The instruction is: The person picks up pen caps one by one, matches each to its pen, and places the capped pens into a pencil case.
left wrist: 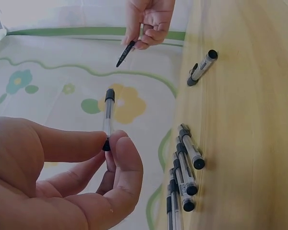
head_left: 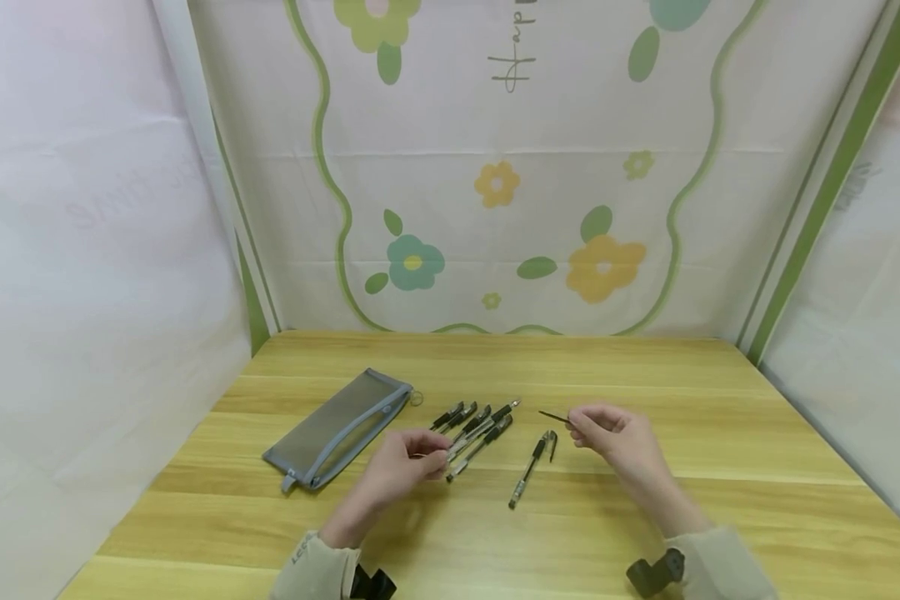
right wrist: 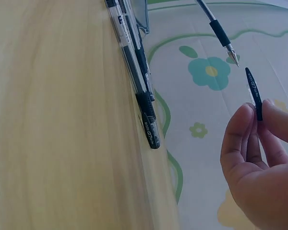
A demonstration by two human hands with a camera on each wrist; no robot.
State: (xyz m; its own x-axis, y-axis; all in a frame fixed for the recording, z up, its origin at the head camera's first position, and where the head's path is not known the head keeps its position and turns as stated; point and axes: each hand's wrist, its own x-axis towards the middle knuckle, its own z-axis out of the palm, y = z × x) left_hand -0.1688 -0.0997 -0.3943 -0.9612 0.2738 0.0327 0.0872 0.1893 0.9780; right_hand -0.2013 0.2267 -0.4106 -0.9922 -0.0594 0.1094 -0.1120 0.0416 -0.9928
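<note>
My left hand (head_left: 401, 468) pinches an uncapped gel pen (left wrist: 108, 114) near its rear end, between thumb and fingers. The pen's bare metal tip points toward the right hand, and its grip (right wrist: 219, 33) is black. Across from it, my right hand (head_left: 624, 443) pinches a black pen cap (right wrist: 253, 93) by one end. Cap and pen tip are apart, with a gap between them. Several capped pens (head_left: 487, 450) lie side by side on the table, partly behind the left hand and its pen. Another capped pen (head_left: 528, 477) lies between the two hands.
A grey mesh pencil case (head_left: 322, 425) with a zip lies left of the pens. The wood-grain table (head_left: 645, 367) ends at a flower-printed cloth backdrop (head_left: 435, 183), with pale cloth at both sides.
</note>
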